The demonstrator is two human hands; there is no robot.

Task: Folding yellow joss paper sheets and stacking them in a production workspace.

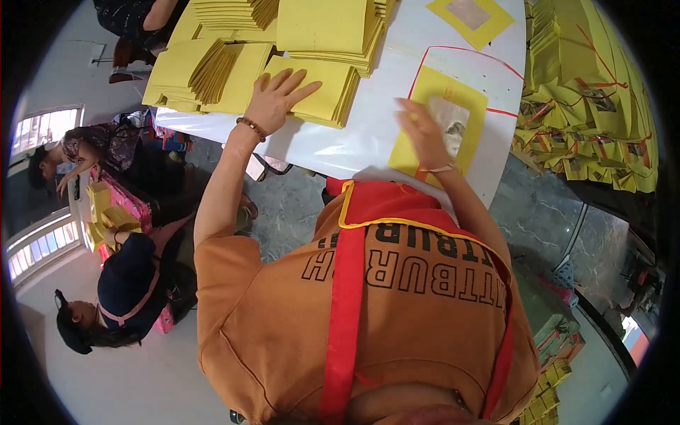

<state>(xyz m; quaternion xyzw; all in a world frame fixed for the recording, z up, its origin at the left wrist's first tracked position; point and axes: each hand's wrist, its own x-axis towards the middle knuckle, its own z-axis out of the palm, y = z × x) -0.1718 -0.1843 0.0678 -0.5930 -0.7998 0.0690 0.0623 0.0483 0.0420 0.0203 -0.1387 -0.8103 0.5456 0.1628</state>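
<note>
My left hand [275, 98], fingers spread, lies flat on a stack of yellow paper sheets [322, 88] near the table's front edge; a beaded bracelet [251, 129] is on its wrist. My right hand [425, 136], somewhat blurred, has its fingers stretched out over a yellow sheet [430, 88] with a pale silvery patch [459, 117]. Part of that sheet is hidden under the hand. Whether the right hand touches the paper I cannot tell. Around the sheet, a red string [471, 48] lies on the white table [386, 60].
More yellow stacks [322, 25] fill the table's left side. Another patched sheet [471, 18] lies at the far edge. Red-tied yellow bundles [584, 92] are piled at right. Two people [127, 283] work at left with yellow paper; another person's arm [159, 14] shows at upper left.
</note>
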